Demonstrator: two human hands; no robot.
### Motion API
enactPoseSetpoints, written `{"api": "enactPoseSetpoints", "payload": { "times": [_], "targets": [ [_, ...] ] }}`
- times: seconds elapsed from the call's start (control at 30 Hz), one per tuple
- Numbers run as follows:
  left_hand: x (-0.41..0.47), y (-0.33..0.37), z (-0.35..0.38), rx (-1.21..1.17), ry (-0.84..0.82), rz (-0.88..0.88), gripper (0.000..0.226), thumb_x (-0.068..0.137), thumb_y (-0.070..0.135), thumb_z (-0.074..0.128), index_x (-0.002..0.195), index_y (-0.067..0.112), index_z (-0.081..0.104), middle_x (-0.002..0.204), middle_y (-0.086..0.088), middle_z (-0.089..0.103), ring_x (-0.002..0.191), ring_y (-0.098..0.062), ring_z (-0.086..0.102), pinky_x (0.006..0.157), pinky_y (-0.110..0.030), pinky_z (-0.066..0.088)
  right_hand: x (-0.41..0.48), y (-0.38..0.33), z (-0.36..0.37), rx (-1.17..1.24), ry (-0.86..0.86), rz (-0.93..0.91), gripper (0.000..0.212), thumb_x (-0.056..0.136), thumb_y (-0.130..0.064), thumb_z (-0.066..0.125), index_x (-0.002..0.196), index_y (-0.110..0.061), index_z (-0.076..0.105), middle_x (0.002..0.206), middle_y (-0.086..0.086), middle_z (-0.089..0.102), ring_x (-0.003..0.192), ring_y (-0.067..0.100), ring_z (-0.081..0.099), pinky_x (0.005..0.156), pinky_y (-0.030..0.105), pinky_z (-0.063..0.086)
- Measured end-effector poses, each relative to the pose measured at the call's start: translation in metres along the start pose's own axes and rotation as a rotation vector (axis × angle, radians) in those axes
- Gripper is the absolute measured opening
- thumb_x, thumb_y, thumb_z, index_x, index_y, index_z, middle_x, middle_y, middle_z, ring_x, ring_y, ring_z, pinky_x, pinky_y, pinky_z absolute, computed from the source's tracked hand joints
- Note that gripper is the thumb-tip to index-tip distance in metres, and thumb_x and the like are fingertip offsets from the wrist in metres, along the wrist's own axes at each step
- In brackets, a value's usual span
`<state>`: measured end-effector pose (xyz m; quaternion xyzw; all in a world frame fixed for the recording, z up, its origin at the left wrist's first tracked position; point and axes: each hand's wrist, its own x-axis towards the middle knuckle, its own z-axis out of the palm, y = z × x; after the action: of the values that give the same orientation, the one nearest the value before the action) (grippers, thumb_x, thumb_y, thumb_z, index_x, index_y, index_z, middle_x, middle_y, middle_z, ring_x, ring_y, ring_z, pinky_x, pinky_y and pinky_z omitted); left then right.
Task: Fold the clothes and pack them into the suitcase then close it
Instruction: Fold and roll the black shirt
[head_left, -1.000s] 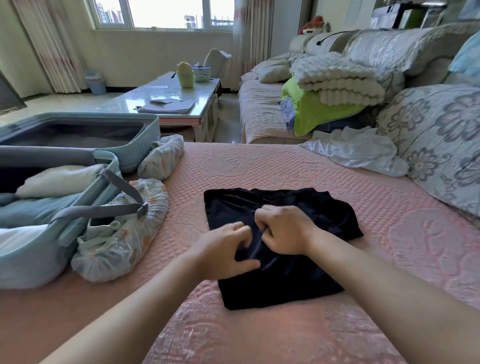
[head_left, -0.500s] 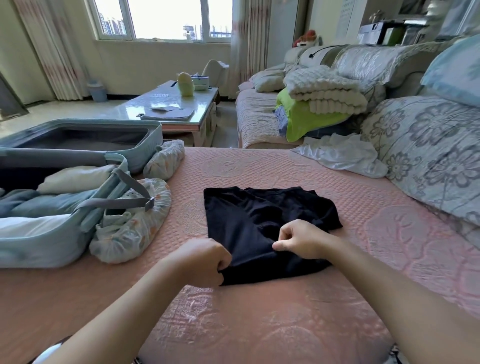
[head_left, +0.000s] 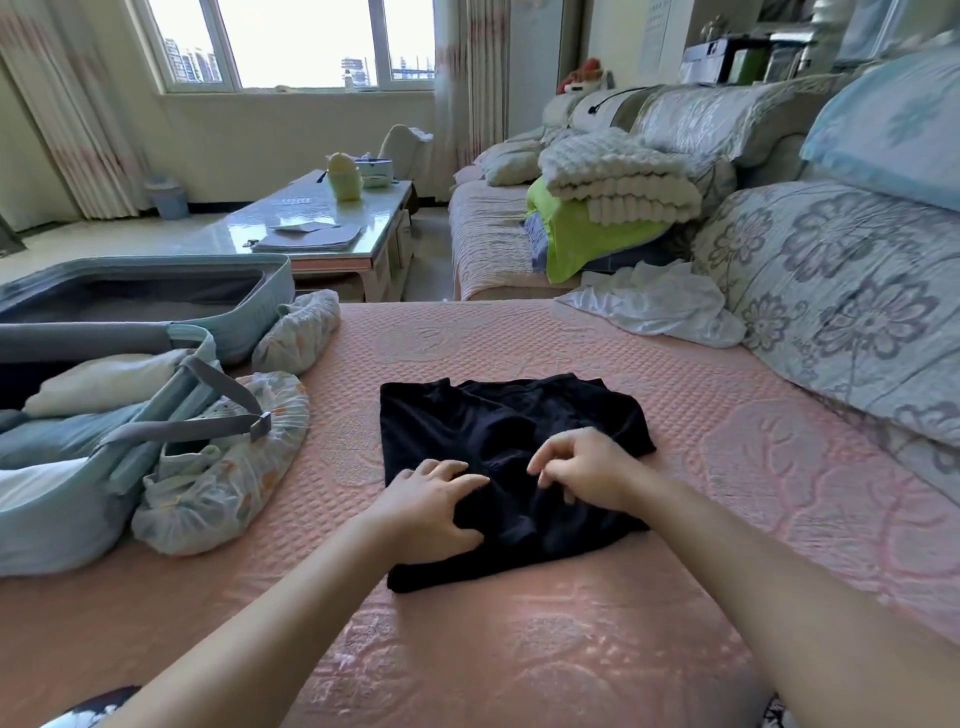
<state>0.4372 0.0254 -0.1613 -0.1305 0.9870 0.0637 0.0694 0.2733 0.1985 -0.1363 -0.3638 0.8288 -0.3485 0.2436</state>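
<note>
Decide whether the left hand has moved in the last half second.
Yes: the left hand has shifted right, away from the suitcase, onto the garment.

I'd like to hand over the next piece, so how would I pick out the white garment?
Start at the pink bedspread and go to its far right corner, beside the floral cushion. The white garment lies crumpled there. It is the only pale cloth on that side of the bedspread, and it is thinner and smoother than the ribbed cream blankets stacked on the sofa behind.
</note>
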Motion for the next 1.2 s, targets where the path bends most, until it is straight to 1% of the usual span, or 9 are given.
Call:
{"api": "enactPoseSetpoints", "payload": {
  "times": [0.2, 0.37, 0.47, 0.63, 0.73, 0.87, 1.0, 1.07, 1.2],
  "targets": [
    [0.038, 0.076, -0.022, -0.234, 0.22, 0.197, 0.046, 0.086, 0.052, 0.063, 0.128, 0.038, 0.052, 0.117, 0.012, 0.049, 0.112, -0.012, 0.05, 0.09, -0.03, 0.047, 0.026, 0.052, -0.057, -0.224, 0.374, 0.216, 0.026, 0.085, -0.012, 0.05, 0.088, -0.031, 0.067, 0.109, -0.001, 0.068, 0.102, 0.022, 0.063, 0.09, 0.031, 0.05],
    [0.074, 0.149, -0.004, -0.025, 0.142, 0.223, 0.079, 0.074, 0.068, 0.066, 0.135, 0.027, 0.039, 0.116, 0.0, 0.045, 0.106, -0.022, 0.048, 0.077, -0.037, 0.046, 0.056, 0.072, -0.066, -0.364, 0.383, 0.369, 0.05, 0.095, -0.035, 0.055, 0.14, -0.015, 0.046, 0.144, 0.014, 0.043, 0.126, 0.034, 0.052, 0.101, 0.04, 0.044],
    [0.085, 0.161, 0.007, 0.019, 0.144, 0.186, 0.068, 0.08, 0.06, 0.063, 0.131, 0.02, 0.042, 0.115, -0.005, 0.048, 0.105, -0.027, 0.049, 0.082, -0.041, 0.047, 0.068, 0.074, -0.067, -0.366, 0.377, 0.465, 0.053, 0.09, -0.039, 0.061, 0.133, -0.01, 0.05, 0.135, 0.016, 0.054, 0.121, 0.035, 0.056, 0.093, 0.038, 0.047],
    [0.086, 0.141, -0.006, -0.249, 0.285, 0.144, 0.022, 0.084, 0.027, 0.06, 0.105, 0.024, 0.06, 0.106, 0.002, 0.059, 0.097, -0.022, 0.059, 0.074, -0.031, 0.047, 0.074, 0.06, -0.061, -0.194, 0.338, 0.397, 0.016, 0.074, -0.022, 0.059, 0.087, -0.015, 0.066, 0.095, 0.011, 0.067, 0.09, 0.031, 0.065, 0.068, 0.028, 0.044],
    [0.069, 0.12, -0.021, -0.507, 0.373, 0.021, 0.015, 0.079, 0.026, 0.064, 0.094, 0.025, 0.061, 0.09, 0.009, 0.062, 0.082, -0.014, 0.059, 0.068, -0.025, 0.046, 0.077, 0.039, -0.056, -0.025, 0.324, 0.324, 0.029, 0.075, -0.03, 0.059, 0.102, -0.022, 0.068, 0.102, 0.006, 0.068, 0.096, 0.028, 0.063, 0.075, 0.029, 0.046],
    [0.039, 0.082, -0.038, -0.76, 0.399, -0.162, 0.01, 0.077, 0.027, 0.065, 0.086, 0.025, 0.06, 0.074, 0.009, 0.062, 0.061, -0.009, 0.059, 0.062, -0.023, 0.05, 0.079, -0.006, -0.043, 0.279, 0.349, 0.144, 0.006, 0.089, -0.023, 0.06, 0.094, -0.022, 0.063, 0.096, 0.007, 0.067, 0.083, 0.024, 0.06, 0.066, 0.028, 0.046],
    [0.006, 0.036, -0.043, -0.844, 0.335, -0.319, 0.008, 0.077, 0.018, 0.063, 0.081, 0.017, 0.056, 0.063, 0.001, 0.062, 0.049, -0.018, 0.066, 0.053, -0.03, 0.056, 0.08, -0.063, -0.01, 0.46, 0.234, -0.044, 0.027, 0.085, -0.031, 0.065, 0.11, -0.021, 0.066, 0.107, 0.01, 0.07, 0.097, 0.027, 0.068, 0.087, 0.047, 0.058],
    [-0.01, 0.012, -0.041, -0.821, 0.247, -0.423, 0.009, 0.078, 0.011, 0.06, 0.077, 0.013, 0.052, 0.061, -0.005, 0.06, 0.047, -0.024, 0.064, 0.045, -0.031, 0.054, 0.079, -0.087, 0.014, 0.466, 0.06, -0.136, 0.027, 0.089, -0.034, 0.064, 0.111, -0.02, 0.065, 0.106, 0.002, 0.07, 0.099, 0.019, 0.067, 0.088, 0.041, 0.056],
    [-0.045, -0.027, -0.04, -0.632, -0.303, -0.452, 0.014, 0.09, 0.026, 0.055, 0.088, 0.012, 0.055, 0.066, -0.003, 0.069, 0.051, -0.019, 0.065, 0.041, -0.02, 0.036, 0.078, -0.094, 0.048, 0.262, -0.104, -0.154, 0.027, 0.098, -0.027, 0.06, 0.124, -0.02, 0.063, 0.112, -0.009, 0.067, 0.102, 0.008, 0.061, 0.087, 0.025, 0.046]
  ]
}}
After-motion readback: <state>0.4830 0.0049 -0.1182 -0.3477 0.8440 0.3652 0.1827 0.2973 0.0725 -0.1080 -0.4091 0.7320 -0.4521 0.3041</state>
